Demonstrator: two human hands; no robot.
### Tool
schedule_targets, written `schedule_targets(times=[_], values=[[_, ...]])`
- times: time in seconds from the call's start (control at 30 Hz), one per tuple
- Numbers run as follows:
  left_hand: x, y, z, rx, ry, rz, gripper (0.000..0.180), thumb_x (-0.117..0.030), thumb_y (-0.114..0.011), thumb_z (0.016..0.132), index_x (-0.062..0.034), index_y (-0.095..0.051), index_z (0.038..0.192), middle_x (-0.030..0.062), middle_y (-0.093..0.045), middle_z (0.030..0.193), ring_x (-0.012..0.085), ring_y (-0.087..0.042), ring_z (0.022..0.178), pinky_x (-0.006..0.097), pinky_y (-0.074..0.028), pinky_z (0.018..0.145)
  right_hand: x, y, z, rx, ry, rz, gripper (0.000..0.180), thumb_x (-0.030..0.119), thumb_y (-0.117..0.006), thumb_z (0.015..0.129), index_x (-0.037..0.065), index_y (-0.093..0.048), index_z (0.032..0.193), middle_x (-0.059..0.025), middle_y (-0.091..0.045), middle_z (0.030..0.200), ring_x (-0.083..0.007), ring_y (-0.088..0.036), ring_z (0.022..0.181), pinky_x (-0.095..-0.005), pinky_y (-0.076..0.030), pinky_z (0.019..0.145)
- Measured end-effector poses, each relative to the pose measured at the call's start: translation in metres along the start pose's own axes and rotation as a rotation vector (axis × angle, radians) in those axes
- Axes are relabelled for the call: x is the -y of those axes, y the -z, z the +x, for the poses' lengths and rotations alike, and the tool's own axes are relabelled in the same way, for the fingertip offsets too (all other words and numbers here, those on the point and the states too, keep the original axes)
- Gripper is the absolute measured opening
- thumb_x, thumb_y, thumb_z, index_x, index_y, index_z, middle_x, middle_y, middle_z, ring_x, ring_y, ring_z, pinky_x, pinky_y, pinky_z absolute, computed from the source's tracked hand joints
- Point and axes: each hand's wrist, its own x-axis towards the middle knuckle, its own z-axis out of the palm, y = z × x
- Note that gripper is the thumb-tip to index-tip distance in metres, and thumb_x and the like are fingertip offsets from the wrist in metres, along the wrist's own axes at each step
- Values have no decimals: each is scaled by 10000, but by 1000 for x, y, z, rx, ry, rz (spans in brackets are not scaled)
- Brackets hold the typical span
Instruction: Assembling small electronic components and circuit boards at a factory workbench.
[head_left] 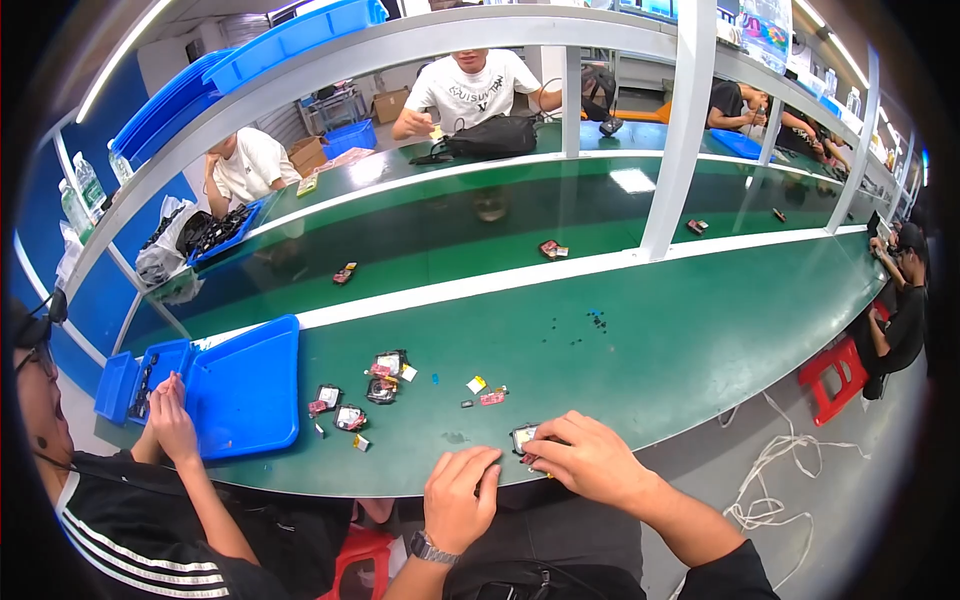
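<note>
At the near edge of the green bench, my right hand (592, 462) has its fingers closed on a small black-framed electronic module (522, 437) with a pale face and a red part. My left hand (462, 497), with a metal watch on its wrist, is curled just left of the module; its fingertips are bent inward, and whatever they hold is hidden. Beyond the hands lie a red circuit board (492, 398) and a small yellow-and-white piece (476, 384). Left of them sit several similar black-framed modules (381, 390) with red boards and pale faces.
A blue tray (290, 400) stands at the left, beside a person's hands (172, 415). Tiny dark pieces (597, 320) are scattered mid-bench. Past a white rail (450, 289) runs a green belt (450, 250) carrying modules. A metal post (680, 130) rises there. White cable (765, 480) lies on the floor.
</note>
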Motion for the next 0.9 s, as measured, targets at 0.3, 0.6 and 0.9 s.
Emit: schedule_targets(times=[0.3, 0.6, 0.9], values=[[1, 4, 13, 121, 93, -88, 234, -86, -738, 864, -69, -748, 1096, 93, -729, 1061, 300, -679, 906, 394, -553, 781, -17, -6, 5, 15, -132, 332, 120, 116, -767, 877, 79, -690, 961, -44, -637, 996, -260, -591, 922, -383, -500, 816], [2, -3, 23, 171, -5, -56, 183, -62, -777, 831, -94, -794, 1011, 82, -726, 1030, 244, -682, 820, 352, -547, 710, -15, -5, 7, 47, -236, 388, 121, 126, -769, 887, 98, -756, 1004, -53, -680, 960, -251, -612, 940, -375, -507, 835], [9, -4, 30, 152, 122, -298, 226, -61, -755, 853, -60, -770, 1078, 82, -719, 1034, 218, -668, 763, 334, -536, 683, -19, -6, 6, 36, -180, 368, 107, 139, -773, 881, 138, -777, 988, -33, -647, 973, -237, -572, 951, -363, -498, 826]])
